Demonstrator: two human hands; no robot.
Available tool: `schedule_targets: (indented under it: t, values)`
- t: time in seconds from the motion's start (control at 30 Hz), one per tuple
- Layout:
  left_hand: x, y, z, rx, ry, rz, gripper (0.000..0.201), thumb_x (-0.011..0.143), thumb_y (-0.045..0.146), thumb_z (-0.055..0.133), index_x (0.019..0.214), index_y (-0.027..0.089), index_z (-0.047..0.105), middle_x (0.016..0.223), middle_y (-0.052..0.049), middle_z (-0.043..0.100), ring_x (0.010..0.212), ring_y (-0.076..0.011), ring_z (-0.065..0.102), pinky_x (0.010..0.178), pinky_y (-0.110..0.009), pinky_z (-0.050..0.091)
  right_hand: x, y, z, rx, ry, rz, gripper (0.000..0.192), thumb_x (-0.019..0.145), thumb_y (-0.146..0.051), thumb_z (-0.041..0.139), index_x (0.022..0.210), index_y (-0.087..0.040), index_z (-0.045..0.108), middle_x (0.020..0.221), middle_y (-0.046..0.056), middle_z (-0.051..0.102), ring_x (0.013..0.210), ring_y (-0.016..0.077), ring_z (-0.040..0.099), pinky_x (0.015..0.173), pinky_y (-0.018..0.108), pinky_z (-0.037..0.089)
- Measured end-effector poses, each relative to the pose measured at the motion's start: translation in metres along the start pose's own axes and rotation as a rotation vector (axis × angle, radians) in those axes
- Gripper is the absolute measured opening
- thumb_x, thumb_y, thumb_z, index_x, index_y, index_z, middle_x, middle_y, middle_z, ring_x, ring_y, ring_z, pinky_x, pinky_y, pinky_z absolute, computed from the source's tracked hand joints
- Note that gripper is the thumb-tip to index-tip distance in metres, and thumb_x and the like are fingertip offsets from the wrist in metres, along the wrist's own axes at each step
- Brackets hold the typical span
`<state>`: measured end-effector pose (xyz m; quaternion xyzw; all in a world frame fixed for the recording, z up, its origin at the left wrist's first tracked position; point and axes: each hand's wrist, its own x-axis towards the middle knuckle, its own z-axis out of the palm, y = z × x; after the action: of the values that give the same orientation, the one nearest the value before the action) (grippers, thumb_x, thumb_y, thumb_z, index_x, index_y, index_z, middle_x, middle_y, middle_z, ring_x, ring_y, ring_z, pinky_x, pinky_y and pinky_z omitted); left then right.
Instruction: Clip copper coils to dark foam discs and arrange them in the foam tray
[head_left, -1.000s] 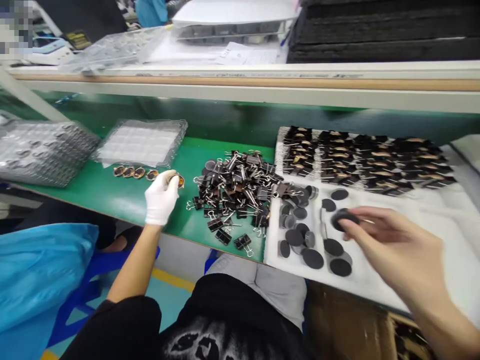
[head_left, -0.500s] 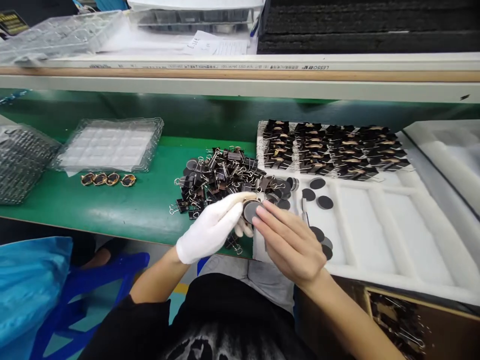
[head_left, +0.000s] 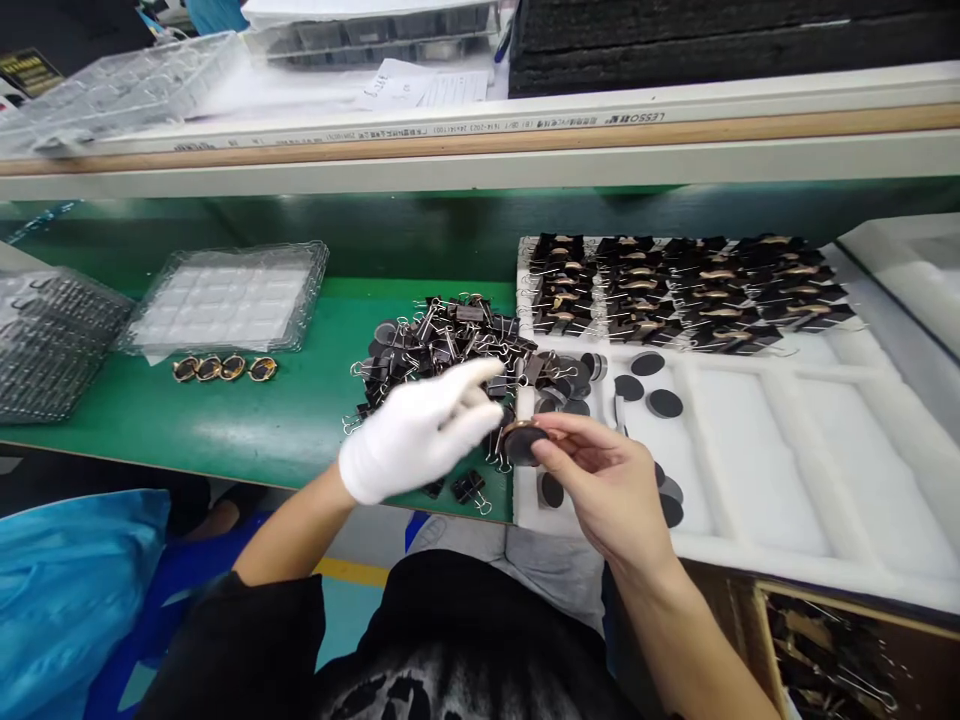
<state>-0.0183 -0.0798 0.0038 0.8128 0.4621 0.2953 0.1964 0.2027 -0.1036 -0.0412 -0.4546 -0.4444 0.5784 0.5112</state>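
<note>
Between the thumb and fingers of my bare right hand (head_left: 611, 480) is a round gold-rimmed piece (head_left: 525, 443), its black disc face tilted up. My left hand (head_left: 424, 430), in a white glove, is beside it over the pile of black binder clips (head_left: 442, 345). Its thumb and fingers are apart, with nothing visible between them. One loose binder clip (head_left: 470, 488) lies at the table's front edge. Several black discs lie by the pile and on the white foam tray (head_left: 739, 420), among them one disc (head_left: 664, 403).
Rows of clipped pieces (head_left: 667, 290) fill the tray's back. Several gold-rimmed rings (head_left: 225, 368) lie at left, before a clear plastic tray (head_left: 225, 295); stacked clear trays (head_left: 60, 340) stand farther left. A shelf edge (head_left: 450, 130) crosses above. A box of clips (head_left: 832, 650) is low right.
My left hand has let go of the round piece and moved slightly left, its fingers parting. My right hand now pinches the piece alone, a little lower.
</note>
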Motion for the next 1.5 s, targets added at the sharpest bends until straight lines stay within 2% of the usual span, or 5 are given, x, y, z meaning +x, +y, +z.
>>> schedule_targets:
  t: [0.17,0.33,0.67,0.8,1.5]
  values:
    - [0.042,-0.043,-0.025,0.679,-0.050,0.077,0.052,0.090,0.061,0.069,0.121,0.020,0.070,0.118,-0.016,0.067,0.106,-0.0333,0.062,0.089,-0.048,0.048,0.007,0.000,0.005,0.369,0.092,0.198,0.030,0.076,-0.045,0.091,0.098,-0.026,0.083,0.094,0.002,0.079,0.072,0.0091,0.067,0.062,0.017,0.059]
    - [0.057,-0.068,-0.029,0.679,-0.124,0.208,0.046,0.083,0.063,0.076,0.098,0.020,0.070,0.116,-0.013,0.068,0.104,-0.0316,0.060,0.090,-0.049,0.045,0.011,-0.004,0.007,0.497,0.174,0.226,0.035,0.072,-0.041,0.094,0.097,-0.022,0.078,0.095,0.001,0.078,0.075,0.0079,0.067,0.071,0.018,0.060]
    - [0.049,0.001,0.006,-0.073,0.011,0.179,0.019,0.090,0.037,0.068,0.098,0.021,0.061,0.111,-0.006,0.076,0.090,-0.0168,0.072,0.082,-0.031,0.057,0.009,-0.005,0.019,0.533,0.068,-0.031,0.022,0.086,-0.038,0.084,0.101,-0.026,0.075,0.090,0.000,0.074,0.078,0.0107,0.066,0.074,0.023,0.059]
    - [0.051,0.009,0.024,-0.018,0.120,0.079,0.028,0.092,0.041,0.066,0.077,0.021,0.054,0.058,0.007,0.055,0.049,-0.0073,0.047,0.050,-0.021,0.039,0.001,-0.006,0.011,0.583,-0.078,-0.085,0.014,0.093,-0.037,0.076,0.105,-0.031,0.073,0.113,0.001,0.075,0.081,0.0122,0.070,0.067,0.025,0.060]
    - [0.049,0.015,0.033,0.101,0.138,0.313,0.029,0.079,0.044,0.069,0.069,0.022,0.052,0.047,0.008,0.047,0.041,-0.0080,0.046,0.047,-0.024,0.036,-0.009,0.007,-0.011,0.377,-0.120,-0.109,0.016,0.088,-0.035,0.082,0.100,-0.025,0.076,0.086,0.002,0.073,0.069,0.0159,0.069,0.062,0.031,0.059]
